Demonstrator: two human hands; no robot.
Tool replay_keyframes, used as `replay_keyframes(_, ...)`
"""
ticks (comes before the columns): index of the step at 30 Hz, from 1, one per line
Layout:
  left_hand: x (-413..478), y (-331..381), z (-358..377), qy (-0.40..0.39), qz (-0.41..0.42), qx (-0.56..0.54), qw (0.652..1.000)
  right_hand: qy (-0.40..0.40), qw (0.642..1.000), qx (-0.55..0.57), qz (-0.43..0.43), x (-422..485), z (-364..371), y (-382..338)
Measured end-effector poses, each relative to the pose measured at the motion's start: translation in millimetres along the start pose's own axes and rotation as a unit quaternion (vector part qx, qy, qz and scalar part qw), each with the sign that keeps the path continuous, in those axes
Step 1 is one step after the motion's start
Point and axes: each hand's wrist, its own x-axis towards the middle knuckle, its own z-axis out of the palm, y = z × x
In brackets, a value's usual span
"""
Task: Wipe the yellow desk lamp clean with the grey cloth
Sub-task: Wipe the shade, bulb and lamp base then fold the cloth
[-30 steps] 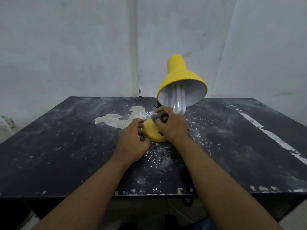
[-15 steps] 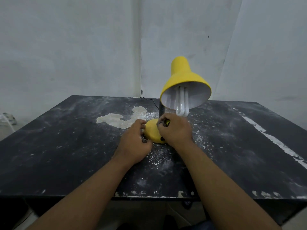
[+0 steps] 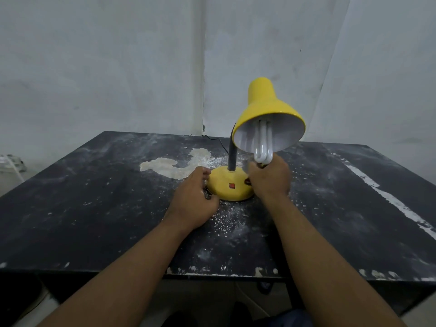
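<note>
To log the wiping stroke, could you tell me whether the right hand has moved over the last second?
Yes: the right hand slid rightward off the lamp base, uncovering its red switch.

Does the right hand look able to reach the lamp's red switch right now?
Probably yes: the red switch sits uncovered on the yellow base, just beside the right hand, with nothing between them.

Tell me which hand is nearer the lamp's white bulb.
Right. The right hand is just under the bulb, its knuckles almost at the tip; the left hand is lower, holding the left edge of the yellow base.
</note>
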Motion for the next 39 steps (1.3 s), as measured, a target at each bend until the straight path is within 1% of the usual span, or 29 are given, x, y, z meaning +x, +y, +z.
replay_keyframes(1, -0.5, 0.0, 0.3, -0.003, -0.001, -0.002, 1.000, -0.055, 0.998, -0.006, -0.029, -2.4, 4.9, 0.5)
replay_keyframes(2, -0.9, 0.5, 0.0, -0.004, -0.001, -0.004, 1.000, -0.101, 0.992, -0.037, -0.061, -4.4, 10.7, 0.1)
replay_keyframes(3, -1.1, 0.8, -0.4, -0.005, -0.001, -0.006, 1.000, -0.130, 0.984, -0.082, -0.086, -4.9, 16.7, 0.3)
replay_keyframes(4, -1.0, 1.3, -0.9, -0.005, -0.002, -0.007, 1.000, -0.134, 0.981, -0.113, -0.087, -3.4, 21.1, -1.5)
replay_keyframes(7, -0.8, 1.6, -1.6, -0.005, -0.003, -0.001, 1.000, -0.080, 0.988, -0.129, -0.012, 4.9, 25.8, -3.0)
replay_keyframes(8, -0.7, 1.3, -1.4, -0.006, -0.003, -0.001, 1.000, -0.056, 0.988, -0.145, -0.005, 5.2, 26.0, -0.4)
replay_keyframes(10, -0.2, 0.6, -0.4, -0.006, -0.003, -0.004, 1.000, -0.014, 0.987, -0.161, -0.021, 1.5, 21.5, 1.0)
replay_keyframes(11, 0.1, 0.6, 0.3, -0.005, -0.004, -0.005, 1.000, -0.010, 0.988, -0.150, -0.043, -0.7, 18.6, 0.7)
replay_keyframes(12, 0.3, 0.4, 0.6, -0.004, -0.005, -0.006, 1.000, -0.027, 0.989, -0.124, -0.071, -2.9, 16.2, -0.3)
replay_keyframes(14, 0.6, -0.1, 0.9, -0.002, -0.003, -0.005, 1.000, -0.090, 0.985, -0.091, -0.113, -7.8, 14.9, -2.7)
replay_keyframes(15, 0.5, -0.5, 1.0, -0.001, -0.002, -0.004, 1.000, -0.102, 0.983, -0.101, -0.116, -6.8, 17.6, -2.4)
replay_keyframes(18, -0.7, -0.4, 0.7, -0.003, -0.003, 0.001, 1.000, -0.054, 0.986, -0.139, -0.079, 1.1, 20.8, 1.9)
replay_keyframes(19, -1.1, -0.1, 0.4, -0.004, -0.004, 0.002, 1.000, -0.053, 0.986, -0.136, -0.076, 1.3, 20.4, 3.7)
replay_keyframes(20, -1.1, -0.1, -0.1, -0.005, -0.004, 0.003, 1.000, -0.073, 0.988, -0.112, -0.082, 0.4, 18.6, 5.2)
replay_keyframes(22, -0.2, -0.3, -0.1, -0.005, -0.006, 0.001, 1.000, -0.146, 0.984, -0.029, -0.101, -1.9, 13.9, 6.7)
replay_keyframes(23, 0.3, -0.5, -0.4, -0.005, -0.006, 0.000, 1.000, -0.171, 0.980, 0.004, -0.105, -3.9, 12.3, 5.6)
replay_keyframes(24, 0.4, -0.6, -0.1, -0.005, -0.006, 0.000, 1.000, -0.180, 0.978, 0.024, -0.107, -4.9, 12.9, 5.0)
replay_keyframes(27, 0.0, -0.1, 0.1, -0.004, -0.011, -0.008, 1.000, -0.175, 0.974, 0.009, -0.146, -7.8, 22.6, -2.7)
replay_keyframes(30, 0.8, -0.3, -0.5, -0.003, -0.015, -0.017, 1.000, -0.213, 0.952, -0.010, -0.220, -16.3, 24.7, -14.1)
replay_keyframes(31, 1.3, -0.4, -0.8, -0.004, -0.014, -0.018, 1.000, -0.233, 0.948, 0.000, -0.218, -15.5, 21.8, -15.4)
replay_keyframes(33, 1.9, 0.4, -1.0, -0.003, -0.014, -0.024, 1.000, -0.266, 0.948, 0.028, -0.171, -9.0, 14.1, -12.5)
replay_keyframes(34, 1.8, 0.3, -1.4, -0.004, -0.015, -0.022, 1.000, -0.264, 0.953, 0.038, -0.144, -5.9, 12.1, -8.3)
replay_keyframes(36, 1.5, 0.8, -1.4, -0.003, -0.015, -0.020, 1.000, -0.224, 0.968, 0.028, -0.111, -1.0, 10.7, -0.9)
replay_keyframes(37, 1.3, 0.8, -2.0, -0.002, -0.014, -0.016, 1.000, -0.202, 0.973, 0.011, -0.108, -0.6, 12.2, 2.1)
replay_keyframes(39, 1.0, 1.1, -2.9, 0.002, -0.013, -0.012, 1.000, -0.161, 0.978, -0.016, -0.134, -4.5, 16.2, 1.3)
